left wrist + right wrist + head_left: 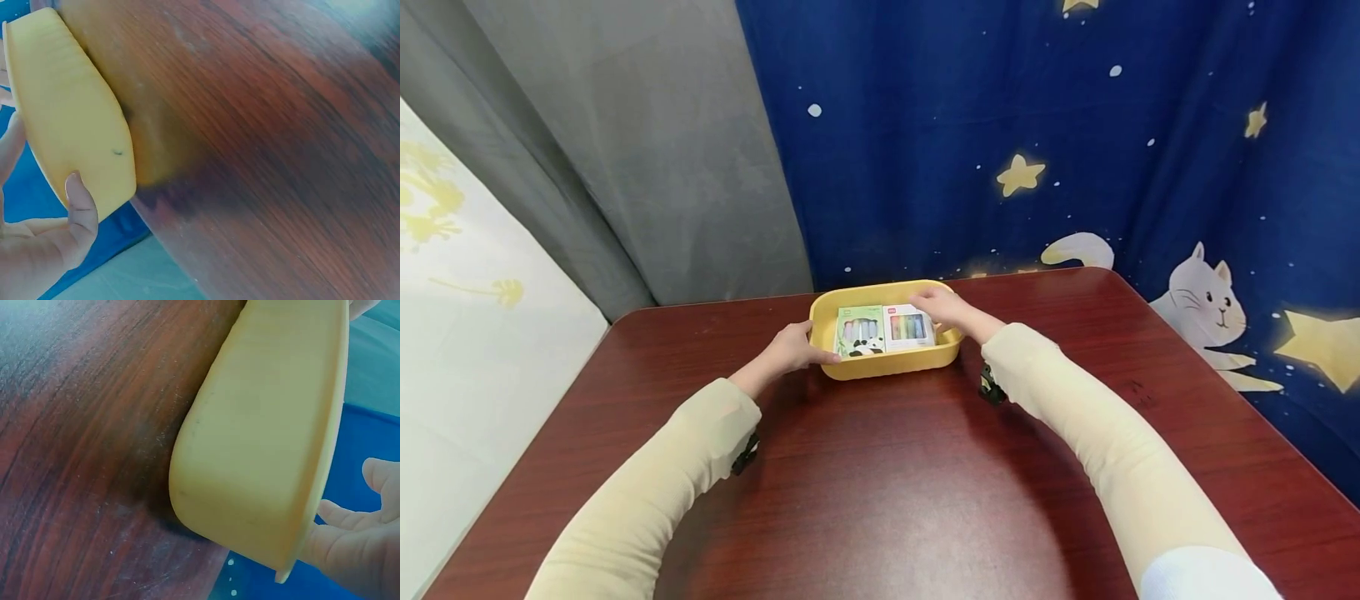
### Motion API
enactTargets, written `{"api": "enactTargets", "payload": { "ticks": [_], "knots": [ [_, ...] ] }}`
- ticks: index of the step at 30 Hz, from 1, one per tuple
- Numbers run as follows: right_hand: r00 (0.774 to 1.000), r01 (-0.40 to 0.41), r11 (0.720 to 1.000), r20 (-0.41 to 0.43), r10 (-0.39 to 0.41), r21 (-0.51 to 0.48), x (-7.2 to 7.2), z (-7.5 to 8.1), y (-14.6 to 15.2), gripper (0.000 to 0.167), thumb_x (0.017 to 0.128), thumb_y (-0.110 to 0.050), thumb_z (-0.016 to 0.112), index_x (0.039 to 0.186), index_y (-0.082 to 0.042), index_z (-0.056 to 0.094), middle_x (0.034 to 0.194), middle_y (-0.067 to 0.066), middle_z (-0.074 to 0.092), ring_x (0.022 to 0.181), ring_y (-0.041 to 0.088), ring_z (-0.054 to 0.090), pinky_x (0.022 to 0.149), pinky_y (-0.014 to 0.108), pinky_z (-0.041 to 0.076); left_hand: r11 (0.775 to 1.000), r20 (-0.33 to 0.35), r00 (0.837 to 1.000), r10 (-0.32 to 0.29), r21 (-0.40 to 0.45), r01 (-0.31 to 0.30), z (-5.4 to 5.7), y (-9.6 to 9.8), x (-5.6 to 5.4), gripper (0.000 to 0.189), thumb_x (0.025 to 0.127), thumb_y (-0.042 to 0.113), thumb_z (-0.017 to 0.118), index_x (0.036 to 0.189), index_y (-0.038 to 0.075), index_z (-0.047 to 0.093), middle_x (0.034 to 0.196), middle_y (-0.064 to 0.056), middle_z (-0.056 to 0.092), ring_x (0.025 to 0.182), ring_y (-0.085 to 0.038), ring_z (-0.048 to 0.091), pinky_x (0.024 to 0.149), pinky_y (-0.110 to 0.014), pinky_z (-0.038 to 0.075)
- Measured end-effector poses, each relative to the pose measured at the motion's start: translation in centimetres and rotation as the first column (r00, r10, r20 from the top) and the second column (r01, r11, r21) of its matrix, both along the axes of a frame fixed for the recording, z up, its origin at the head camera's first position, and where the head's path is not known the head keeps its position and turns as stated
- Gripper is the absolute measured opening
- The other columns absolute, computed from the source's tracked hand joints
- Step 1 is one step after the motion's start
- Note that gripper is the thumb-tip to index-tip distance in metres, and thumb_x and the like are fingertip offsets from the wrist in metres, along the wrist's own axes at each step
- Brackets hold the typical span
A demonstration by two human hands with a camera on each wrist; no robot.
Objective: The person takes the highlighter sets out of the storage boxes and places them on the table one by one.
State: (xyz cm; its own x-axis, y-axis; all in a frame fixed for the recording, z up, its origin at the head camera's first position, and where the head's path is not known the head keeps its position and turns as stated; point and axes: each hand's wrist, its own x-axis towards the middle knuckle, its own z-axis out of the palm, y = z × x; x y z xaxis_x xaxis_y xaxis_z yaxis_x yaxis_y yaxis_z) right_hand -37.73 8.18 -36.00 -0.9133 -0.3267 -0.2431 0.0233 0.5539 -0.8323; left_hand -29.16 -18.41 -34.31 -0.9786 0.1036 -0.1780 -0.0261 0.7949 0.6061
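The yellow tray (895,364), on the table (865,467), is gripped by the left hand (793,347); the right hand's (943,306) hold, inside, cannot be told. Boxes (909,329) are seemingly being arranged; steady bracing is needed next.

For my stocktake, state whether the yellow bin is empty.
Not empty: in the head view, a green panda box and a white box lie side by side in the yellow bin.

Wrinkled cream sleeves (1112,442) are worn with black wrist devices (991,386) and white fabric (1206,575).
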Motion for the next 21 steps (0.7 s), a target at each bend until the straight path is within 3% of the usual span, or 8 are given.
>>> {"api": "enactTargets", "payload": {
  "ticks": [3,5,7,12,15,18,21],
  "knots": [
    [1.0,-0.015,1.0,0.027,0.015,-0.008,-4.2,-4.0,0.6,0.067,0.091,-0.053,0.044,0.139,-0.007,0.032,0.139,0.013,0.038,0.115,0.038,0.047,0.083,0.049,0.049,0.997,0.043,0.998,0.055,0.055,-0.058,0.2,0.3,0.1,0.07,0.07,0.028,0.079,0.126,0.0,0.046,0.103,-0.014,0.057,0.083,-0.022,0.053,0.067,-0.026,0.049],
    [0.999,-0.014,1.0,0.032,0.014,0.005,-5.9,-5.5,0.8,0.072,0.088,-0.057,0.045,0.138,-0.007,0.032,0.135,0.013,0.04,0.11,0.038,0.049,0.077,0.048,0.051,0.995,0.053,0.996,0.076,0.062,-0.079,0.4,0.4,0.1,0.067,0.07,0.026,0.08,0.122,-0.001,0.049,0.102,-0.014,0.057,0.083,-0.022,0.053,0.067,-0.026,0.049],
    [0.999,-0.002,1.0,0.054,0.001,0.02,-4.8,-4.6,0.4,0.068,0.091,-0.054,0.043,0.138,-0.006,0.031,0.134,0.013,0.04,0.111,0.036,0.048,0.08,0.048,0.05,0.995,0.057,0.995,0.082,0.056,-0.086,0.6,0.5,0.1,0.065,0.07,0.025,0.08,0.12,-0.003,0.05,0.101,-0.014,0.057,0.083,-0.023,0.052,0.068,-0.027,0.049],
    [0.993,0.024,0.999,0.112,-0.029,0.047,2.2,1.7,-0.9,0.054,0.099,-0.033,0.034,0.138,0.003,0.027,0.132,0.02,0.038,0.115,0.035,0.043,0.094,0.048,0.043,0.995,0.066,0.994,0.088,0.039,-0.09,0.8,0.5,0.0,0.065,0.069,0.024,0.081,0.119,-0.004,0.05,0.099,-0.014,0.056,0.085,-0.024,0.051,0.07,-0.028,0.049],
    [0.99,0.029,0.998,0.138,-0.036,0.053,4.7,4.0,-1.3,0.051,0.1,-0.028,0.031,0.138,0.006,0.025,0.136,0.023,0.034,0.121,0.037,0.039,0.1,0.047,0.038,0.995,0.073,0.994,0.085,0.043,-0.088,0.8,0.4,-0.1,0.066,0.069,0.024,0.081,0.12,-0.003,0.049,0.1,-0.014,0.056,0.085,-0.024,0.051,0.069,-0.028,0.049],
    [0.987,0.058,0.997,0.143,-0.066,0.057,4.9,4.2,-1.6,0.051,0.1,-0.028,0.032,0.138,0.006,0.027,0.139,0.022,0.033,0.124,0.035,0.036,0.103,0.046,0.034,0.996,0.071,0.995,0.076,0.039,-0.079,0.7,0.4,-0.2,0.066,0.07,0.025,0.08,0.121,-0.004,0.049,0.1,-0.014,0.056,0.085,-0.024,0.05,0.068,-0.027,0.048],
    [0.984,0.089,0.994,0.148,-0.096,0.058,2.9,2.2,-1.5,0.054,0.098,-0.034,0.037,0.138,0.002,0.031,0.136,0.017,0.038,0.121,0.03,0.039,0.102,0.045,0.036,0.996,0.071,0.995,0.075,0.037,-0.078,0.6,0.4,-0.4,0.067,0.07,0.025,0.08,0.121,-0.004,0.048,0.101,-0.015,0.055,0.085,-0.024,0.05,0.07,-0.028,0.047]
  ]
}}
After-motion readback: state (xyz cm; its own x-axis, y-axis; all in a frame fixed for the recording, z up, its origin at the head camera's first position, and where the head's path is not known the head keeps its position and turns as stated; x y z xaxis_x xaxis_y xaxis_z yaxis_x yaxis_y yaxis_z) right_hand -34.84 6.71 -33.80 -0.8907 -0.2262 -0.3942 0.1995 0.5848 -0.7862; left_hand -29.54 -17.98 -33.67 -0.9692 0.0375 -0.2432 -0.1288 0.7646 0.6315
